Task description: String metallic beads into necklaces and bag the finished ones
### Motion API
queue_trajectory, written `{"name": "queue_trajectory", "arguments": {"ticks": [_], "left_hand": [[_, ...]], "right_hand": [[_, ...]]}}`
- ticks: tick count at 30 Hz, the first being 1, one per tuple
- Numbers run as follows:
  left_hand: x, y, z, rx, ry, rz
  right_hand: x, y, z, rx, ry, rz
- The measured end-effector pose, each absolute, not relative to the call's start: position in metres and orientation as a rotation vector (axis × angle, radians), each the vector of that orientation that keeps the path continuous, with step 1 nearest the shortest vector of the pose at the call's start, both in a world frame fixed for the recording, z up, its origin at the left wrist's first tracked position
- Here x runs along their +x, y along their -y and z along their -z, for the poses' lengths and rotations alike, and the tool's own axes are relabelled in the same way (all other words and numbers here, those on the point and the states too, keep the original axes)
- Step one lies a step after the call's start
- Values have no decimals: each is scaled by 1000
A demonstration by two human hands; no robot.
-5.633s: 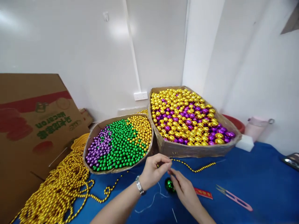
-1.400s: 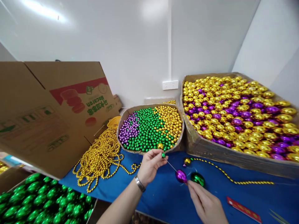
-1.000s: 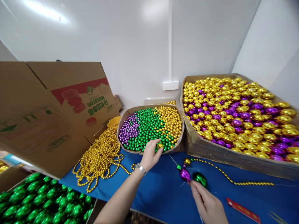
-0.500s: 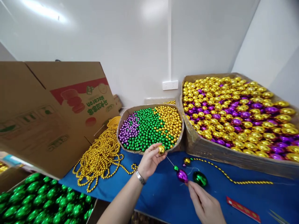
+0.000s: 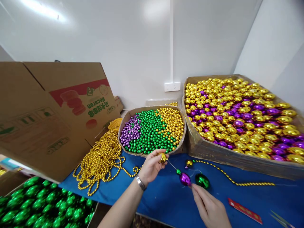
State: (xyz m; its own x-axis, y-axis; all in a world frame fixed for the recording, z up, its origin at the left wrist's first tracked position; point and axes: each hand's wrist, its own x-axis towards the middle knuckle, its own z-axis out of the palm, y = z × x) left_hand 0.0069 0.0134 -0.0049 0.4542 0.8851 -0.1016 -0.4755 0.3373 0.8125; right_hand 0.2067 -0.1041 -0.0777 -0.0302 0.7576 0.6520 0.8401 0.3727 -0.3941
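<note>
My left hand (image 5: 152, 166), a metal band at its wrist, pinches a shiny gold bead (image 5: 162, 158) in front of the box of small beads. From it a thin string (image 5: 172, 164) runs down to a small green bead (image 5: 178, 172) and a larger purple bead (image 5: 185, 179). Closed fingers of my right hand (image 5: 209, 202) grip the lower end of the purple bead. Just beyond them a big green bead (image 5: 202, 181) lies on the blue cloth (image 5: 163, 196). Behind it rests a strand of gold beads (image 5: 234, 181) with a gold ball at its left end.
An oval box (image 5: 121, 147) holds small purple, green and gold beads. At right stands a large carton (image 5: 220, 156) of gold and purple beads. Gold bead chains (image 5: 102, 160) are heaped beside a cardboard box (image 5: 78, 126). Green beads (image 5: 47, 202) fill the lower left; a red strip (image 5: 245, 210) lies right.
My left hand has dropped slightly and drawn a little closer with the gold bead. My right hand keeps its hold on the purple bead. The view has shifted very slightly.
</note>
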Motion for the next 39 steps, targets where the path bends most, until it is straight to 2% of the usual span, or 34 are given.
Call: {"name": "queue_trajectory", "arguments": {"ticks": [10,16,22,25,39], "left_hand": [[3,-15,1,840,-621,-966],[8,-5,5,1081,-660,-940],[19,8,11,941,-615,-930],[20,9,14,871,-620,-956],[17,9,12,860,-620,-964]], "right_hand": [[209,106,82,-1398,1827,150],[203,104,80,-1388,1807,124],[196,105,75,-1507,1682,-313],[197,106,76,-1457,1676,-409],[197,105,78,-1427,1633,-310]]}}
